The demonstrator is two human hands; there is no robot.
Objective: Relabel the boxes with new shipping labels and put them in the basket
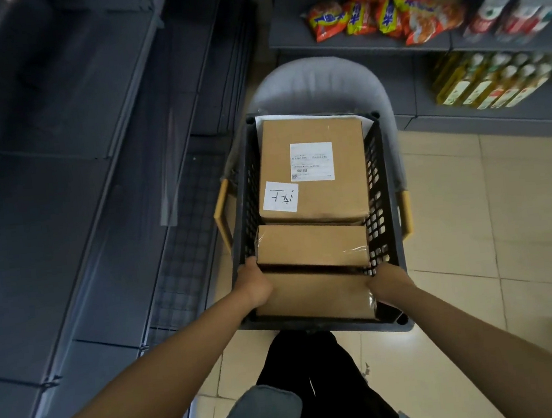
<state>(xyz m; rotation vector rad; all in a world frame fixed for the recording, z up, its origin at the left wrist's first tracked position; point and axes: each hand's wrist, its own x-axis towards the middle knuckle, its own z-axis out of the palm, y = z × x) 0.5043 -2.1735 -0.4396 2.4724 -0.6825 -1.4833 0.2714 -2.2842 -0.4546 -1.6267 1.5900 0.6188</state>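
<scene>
The left hand (pixel 253 284) and the right hand (pixel 386 282) are holding the near box (pixel 314 293) by its two short ends, one hand at each end, low inside the basket (pixel 392 217). The left hand's fingers are curling around the left end of this box. The right hand is pressing against the right end, but its fingers are hidden behind the box, so their state cannot be told.

The step in hand appears to be seating this box at the near end of the basket. To do it well, the box should be kept level and lowered evenly, with both ends descending together, so that it does not wedge against the perforated wall. The fingers should be drawn out upward along the box ends once the base is resting.

Just beyond the near box, the small box (pixel 310 244) is lying crosswise, touching it. Farther on, the large box (pixel 311 171) is lying flat, carrying a printed shipping label (pixel 311 161) and a handwritten label (pixel 281 196).

The basket is resting on a grey chair (pixel 317 83). Snack packets (pixel 386 8) and bottles (pixel 489 84) are standing on shelves beyond.
</scene>
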